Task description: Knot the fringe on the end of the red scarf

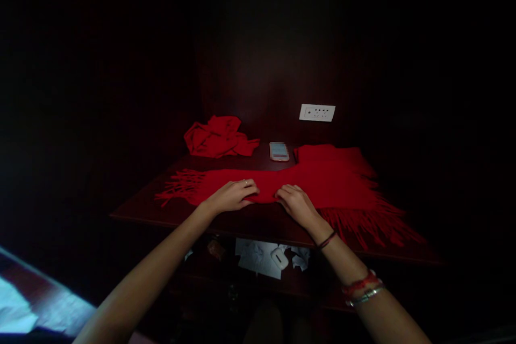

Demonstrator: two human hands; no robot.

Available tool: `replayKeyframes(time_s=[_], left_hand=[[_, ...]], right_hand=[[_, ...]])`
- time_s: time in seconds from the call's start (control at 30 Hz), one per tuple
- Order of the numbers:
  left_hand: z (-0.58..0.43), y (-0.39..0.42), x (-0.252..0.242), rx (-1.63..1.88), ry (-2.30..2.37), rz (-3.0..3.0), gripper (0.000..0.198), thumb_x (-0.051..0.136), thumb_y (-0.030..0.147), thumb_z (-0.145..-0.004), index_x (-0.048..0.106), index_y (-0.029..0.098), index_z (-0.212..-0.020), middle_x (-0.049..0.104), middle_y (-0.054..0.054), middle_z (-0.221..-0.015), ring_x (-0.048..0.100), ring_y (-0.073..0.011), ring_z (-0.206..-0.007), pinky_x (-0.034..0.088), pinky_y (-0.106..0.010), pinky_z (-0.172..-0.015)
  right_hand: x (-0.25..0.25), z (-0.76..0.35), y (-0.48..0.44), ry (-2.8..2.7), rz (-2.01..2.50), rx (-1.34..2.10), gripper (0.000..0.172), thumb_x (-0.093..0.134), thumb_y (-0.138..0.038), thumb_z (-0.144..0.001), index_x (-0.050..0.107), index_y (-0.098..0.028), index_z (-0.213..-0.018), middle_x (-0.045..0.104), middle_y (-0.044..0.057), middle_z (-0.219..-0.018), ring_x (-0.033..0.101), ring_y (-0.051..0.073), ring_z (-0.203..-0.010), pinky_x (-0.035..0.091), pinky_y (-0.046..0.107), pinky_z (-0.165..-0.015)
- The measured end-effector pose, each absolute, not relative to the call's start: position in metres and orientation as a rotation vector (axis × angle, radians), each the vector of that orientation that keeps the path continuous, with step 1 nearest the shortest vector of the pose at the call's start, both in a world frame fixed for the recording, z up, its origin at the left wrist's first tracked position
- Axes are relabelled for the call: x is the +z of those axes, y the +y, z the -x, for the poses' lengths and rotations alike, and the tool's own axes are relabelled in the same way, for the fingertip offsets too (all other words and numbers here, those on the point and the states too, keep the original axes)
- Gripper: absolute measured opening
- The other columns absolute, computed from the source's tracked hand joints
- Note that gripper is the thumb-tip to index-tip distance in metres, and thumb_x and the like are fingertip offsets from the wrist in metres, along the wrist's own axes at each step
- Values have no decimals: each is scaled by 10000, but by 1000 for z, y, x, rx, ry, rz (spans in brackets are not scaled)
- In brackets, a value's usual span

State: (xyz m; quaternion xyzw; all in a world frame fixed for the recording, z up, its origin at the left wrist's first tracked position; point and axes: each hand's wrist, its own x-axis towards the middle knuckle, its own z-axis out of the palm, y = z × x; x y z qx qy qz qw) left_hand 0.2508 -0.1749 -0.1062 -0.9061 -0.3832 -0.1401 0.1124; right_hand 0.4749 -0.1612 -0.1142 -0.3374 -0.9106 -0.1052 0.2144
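Observation:
A red fringed scarf (pixel 334 185) lies across the dark table, narrow toward the left and wider at the right, with fringe at both ends. My left hand (pixel 234 195) is at the scarf's near edge, fingers curled round it. At the same edge, a little to the right, my right hand (pixel 296 202) has its fingers bent onto the cloth. Both hands grip the red fabric, with a short stretch of it between them. The thumbs are partly hidden.
A crumpled red cloth (pixel 220 137) lies at the back left. Near the wall is a phone (pixel 279 151) with its screen lit. A socket panel (pixel 317 113) is on the wall. Under the tabletop (pixel 161 219), papers (pixel 258 258) and a white case (pixel 279 258) lie on a shelf.

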Motion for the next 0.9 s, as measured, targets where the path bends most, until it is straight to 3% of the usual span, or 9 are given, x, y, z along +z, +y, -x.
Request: replayKeyframes(time_s=[0.2,0.57,0.9], left_hand=[[-252,-171,-113,-331,-1065,2613,210,338,268,-851,534,197,-877,551,-19,-782,522,-125,-720,377,-212,-641],[-257,-175,-109,-343,-1006,2636,129,394,220,-819,517,187,-840,530,-27,-851,496,-130,-788,372,-210,-699],[-255,-172,-112,-395,-1046,2609,239,346,315,-850,535,169,-829,528,-23,-766,500,-130,-727,371,-213,-658]], right_hand=[[-115,-475,-160,-2536,970,-306,152,402,-209,-828,522,-161,-748,582,37,-720,506,135,-673,308,249,-661],[-113,-469,-165,-2551,849,-298,97,482,-219,-786,526,-175,-860,559,38,-809,486,143,-764,327,244,-687],[-119,-468,-160,-2517,881,-339,169,422,-248,-822,520,-160,-716,538,23,-682,473,118,-643,319,231,-638]])
